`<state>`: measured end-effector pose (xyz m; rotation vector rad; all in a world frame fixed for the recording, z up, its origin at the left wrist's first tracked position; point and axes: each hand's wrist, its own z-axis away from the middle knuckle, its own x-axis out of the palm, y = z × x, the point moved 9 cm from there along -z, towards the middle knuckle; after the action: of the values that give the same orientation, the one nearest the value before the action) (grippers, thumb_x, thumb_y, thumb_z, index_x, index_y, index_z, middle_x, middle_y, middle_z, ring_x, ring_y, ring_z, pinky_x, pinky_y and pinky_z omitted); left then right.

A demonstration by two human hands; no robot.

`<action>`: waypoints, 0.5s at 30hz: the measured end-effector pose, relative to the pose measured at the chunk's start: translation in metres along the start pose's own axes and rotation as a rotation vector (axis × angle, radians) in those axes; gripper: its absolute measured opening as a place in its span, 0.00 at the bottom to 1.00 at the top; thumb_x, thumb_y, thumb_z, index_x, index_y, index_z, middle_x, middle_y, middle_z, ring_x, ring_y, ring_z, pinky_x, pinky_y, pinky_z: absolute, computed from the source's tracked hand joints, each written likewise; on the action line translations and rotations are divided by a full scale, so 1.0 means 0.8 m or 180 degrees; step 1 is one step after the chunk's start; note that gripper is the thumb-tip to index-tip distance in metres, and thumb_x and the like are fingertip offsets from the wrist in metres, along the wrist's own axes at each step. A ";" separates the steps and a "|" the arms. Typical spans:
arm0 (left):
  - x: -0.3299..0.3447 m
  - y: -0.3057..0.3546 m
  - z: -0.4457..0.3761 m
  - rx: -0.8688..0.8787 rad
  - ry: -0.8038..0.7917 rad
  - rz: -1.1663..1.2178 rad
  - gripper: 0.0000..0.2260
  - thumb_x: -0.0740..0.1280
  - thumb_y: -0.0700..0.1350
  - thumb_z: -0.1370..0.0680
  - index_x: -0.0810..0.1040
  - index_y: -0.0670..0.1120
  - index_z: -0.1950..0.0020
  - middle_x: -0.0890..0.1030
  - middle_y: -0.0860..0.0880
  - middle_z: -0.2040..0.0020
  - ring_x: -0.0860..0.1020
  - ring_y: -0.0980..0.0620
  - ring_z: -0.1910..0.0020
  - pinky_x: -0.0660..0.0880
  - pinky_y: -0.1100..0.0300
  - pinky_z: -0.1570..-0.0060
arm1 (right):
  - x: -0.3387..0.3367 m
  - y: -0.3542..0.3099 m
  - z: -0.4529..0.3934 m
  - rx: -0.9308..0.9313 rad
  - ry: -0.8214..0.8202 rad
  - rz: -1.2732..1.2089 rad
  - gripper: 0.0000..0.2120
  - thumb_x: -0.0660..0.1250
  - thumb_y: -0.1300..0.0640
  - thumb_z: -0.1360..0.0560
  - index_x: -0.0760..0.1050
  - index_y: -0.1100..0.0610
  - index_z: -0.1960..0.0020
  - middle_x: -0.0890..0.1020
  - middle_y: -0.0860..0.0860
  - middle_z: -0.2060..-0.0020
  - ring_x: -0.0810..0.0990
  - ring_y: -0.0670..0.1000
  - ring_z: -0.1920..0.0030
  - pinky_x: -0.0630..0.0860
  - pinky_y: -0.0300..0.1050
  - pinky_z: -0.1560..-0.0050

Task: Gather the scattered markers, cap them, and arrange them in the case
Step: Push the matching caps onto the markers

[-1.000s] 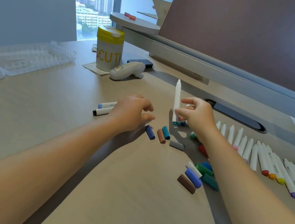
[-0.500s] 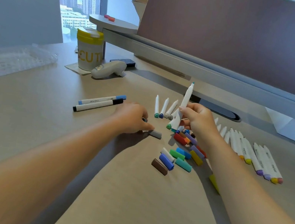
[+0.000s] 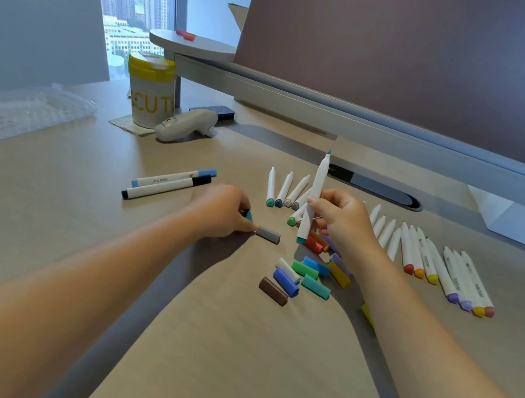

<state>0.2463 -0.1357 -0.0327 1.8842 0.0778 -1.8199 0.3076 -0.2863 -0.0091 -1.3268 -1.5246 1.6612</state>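
Observation:
My right hand (image 3: pixel 337 220) holds a white marker (image 3: pixel 314 193) upright, its teal tip pointing up and uncapped. My left hand (image 3: pixel 223 209) rests on the desk with its fingers curled round a teal cap (image 3: pixel 248 214), its fingertips touching a grey cap (image 3: pixel 268 234). Several loose coloured caps (image 3: pixel 305 275) lie in a heap below my right hand. Several uncapped white markers (image 3: pixel 418 256) lie in a row to the right, and a few more uncapped markers (image 3: pixel 285 190) lie behind my hands. Two capped markers (image 3: pixel 169 185) lie to the left. The clear plastic case (image 3: pixel 18 113) lies open at far left.
A yellow-lidded white tub (image 3: pixel 149 96) and a white handheld device (image 3: pixel 186 125) stand behind the capped markers. A desk partition (image 3: pixel 415 68) with a grey rail runs along the back. A dark cable slot (image 3: pixel 377 187) sits behind my right hand.
My right hand turned the marker over so its teal tip points up. My left hand moved right and picked a teal cap from the caps beside the grey one. The camera shifted.

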 end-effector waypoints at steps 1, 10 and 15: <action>-0.002 0.001 0.001 0.0010 0.0076 0.0089 0.20 0.67 0.51 0.26 0.73 0.45 0.36 0.78 0.46 0.42 0.76 0.49 0.46 0.76 0.55 0.45 | 0.000 0.000 0.001 -0.0016 -0.0001 0.0056 0.07 0.60 0.56 0.22 0.68 0.51 0.60 0.75 0.51 0.59 0.75 0.50 0.56 0.74 0.40 0.56; -0.026 -0.013 0.017 -0.0170 0.0490 0.3098 0.14 0.68 0.37 0.27 0.69 0.44 0.44 0.76 0.46 0.56 0.77 0.51 0.58 0.75 0.60 0.59 | 0.008 -0.018 0.016 -0.0455 -0.0148 0.0442 0.06 0.65 0.56 0.25 0.68 0.54 0.53 0.74 0.45 0.64 0.75 0.45 0.64 0.74 0.34 0.65; -0.028 -0.041 0.022 -0.0613 0.0618 0.3956 0.08 0.69 0.39 0.27 0.70 0.46 0.54 0.77 0.45 0.55 0.77 0.52 0.58 0.74 0.61 0.55 | 0.014 -0.025 0.025 -0.0619 -0.0189 0.0415 0.04 0.67 0.57 0.26 0.71 0.53 0.55 0.75 0.48 0.66 0.75 0.47 0.65 0.76 0.38 0.62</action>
<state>0.2153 -0.1070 -0.0211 1.3894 -0.6714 -0.7358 0.2804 -0.2805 0.0038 -1.5189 -1.7029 1.6784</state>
